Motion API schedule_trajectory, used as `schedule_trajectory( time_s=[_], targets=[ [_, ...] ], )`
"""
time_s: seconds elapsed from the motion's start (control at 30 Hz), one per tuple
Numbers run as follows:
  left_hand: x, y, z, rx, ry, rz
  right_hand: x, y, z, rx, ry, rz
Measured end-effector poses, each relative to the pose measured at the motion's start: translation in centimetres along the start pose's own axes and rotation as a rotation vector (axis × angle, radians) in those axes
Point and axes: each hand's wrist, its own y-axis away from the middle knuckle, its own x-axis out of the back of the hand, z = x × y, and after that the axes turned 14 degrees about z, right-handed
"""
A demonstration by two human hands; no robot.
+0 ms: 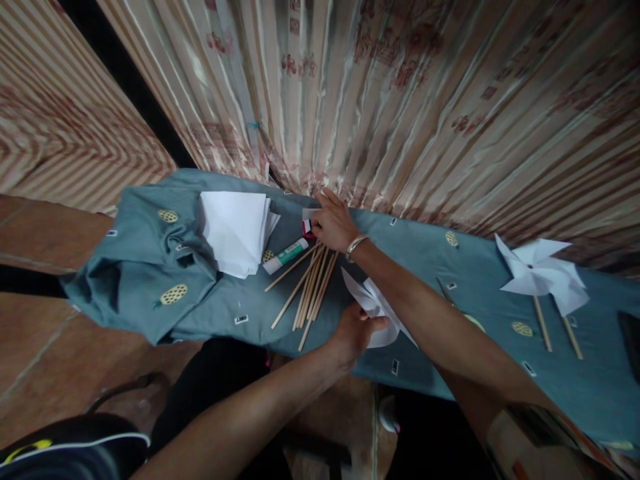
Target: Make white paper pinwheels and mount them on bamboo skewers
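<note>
My left hand [356, 332] pinches a folded white paper pinwheel [383, 320] at the near edge of the cloth. Part of the paper passes behind my right forearm. Farther back, my right hand [334, 221], with a silver bracelet at the wrist, has its fingers bent at a small red and white box [307, 228]. What those fingertips grip is hidden. A loose bundle of wooden sticks [313, 287] fans out just below that hand. Left of it lies a white and green glue stick [286, 256].
A stack of white paper [234, 230] rests to the left on the blue-grey cloth [415, 250], which is bunched at that end. Two finished-looking pinwheels [545, 270] on sticks lie at the right. Scissors [445, 291] are partly behind my right arm. A pleated curtain [320, 100] hangs along the back.
</note>
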Motion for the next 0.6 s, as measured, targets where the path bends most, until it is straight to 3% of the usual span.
schedule_trajectory(
  time_s=[0.6],
  targets=[
    [0.02,-0.15,-0.19,-0.002,0.007,-0.008,-0.61,-0.49,-0.01,0.038,0.027,-0.024]
  ],
)
